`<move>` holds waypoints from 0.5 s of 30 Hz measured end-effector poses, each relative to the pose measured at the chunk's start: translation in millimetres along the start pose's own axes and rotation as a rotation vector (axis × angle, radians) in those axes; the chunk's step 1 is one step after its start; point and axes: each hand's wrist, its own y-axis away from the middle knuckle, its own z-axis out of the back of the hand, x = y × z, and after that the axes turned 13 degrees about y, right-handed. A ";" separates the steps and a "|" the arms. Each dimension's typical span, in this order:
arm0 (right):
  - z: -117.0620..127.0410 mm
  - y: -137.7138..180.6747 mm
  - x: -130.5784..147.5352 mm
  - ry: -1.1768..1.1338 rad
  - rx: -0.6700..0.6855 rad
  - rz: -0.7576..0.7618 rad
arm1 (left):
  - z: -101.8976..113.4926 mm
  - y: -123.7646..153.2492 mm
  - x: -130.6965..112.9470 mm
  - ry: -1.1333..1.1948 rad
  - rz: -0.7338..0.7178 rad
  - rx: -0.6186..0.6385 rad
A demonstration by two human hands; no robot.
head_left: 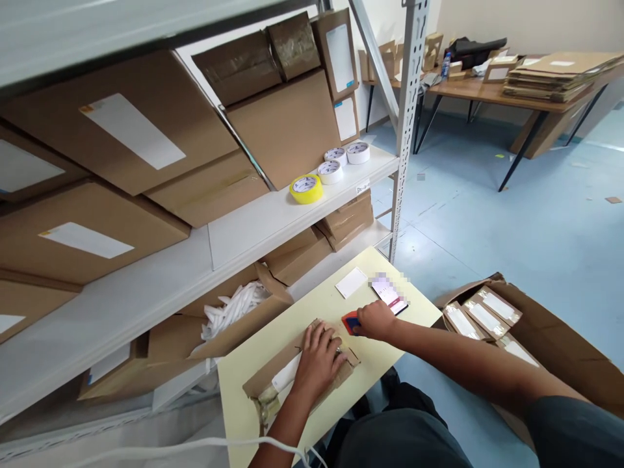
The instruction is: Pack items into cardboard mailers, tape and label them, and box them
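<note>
A long, narrow cardboard box (257, 383) lies with its top side open on the pale yellow table (238, 364). Inside it are a white piece (286, 374) and some crumpled clear wrapping (268, 402). My left hand (319, 354) rests across the box's far half, fingers spread, covering part of what is inside. My right hand (377, 320) is closed around a small orange and blue hand tool (350, 322), its exact kind unclear, just beyond the box's far end. Past that hand lie a phone (389, 292) with a lit screen and a white card (351, 283).
Left of the table, a metal shelf (253, 237) carries cardboard boxes (287, 130), yellow tape (306, 188) and white tape rolls (330, 171). At right, a large carton (560, 325) holds several labelled small boxes (482, 317). A white cable (195, 443) crosses the near edge.
</note>
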 end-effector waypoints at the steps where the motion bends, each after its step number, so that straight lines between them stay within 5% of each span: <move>1: -9.8 4.5 -2.7 -0.017 -0.029 -0.021 | 0.7 -2.9 -0.3 -0.003 -0.011 0.017; 10: -130.6 8.9 3.9 -0.179 -0.148 -0.086 | 5.8 -40.8 -9.4 -0.024 -0.046 0.298; 15: -163.7 8.4 0.3 -0.188 -0.196 -0.017 | 7.9 13.8 4.3 0.004 0.014 0.151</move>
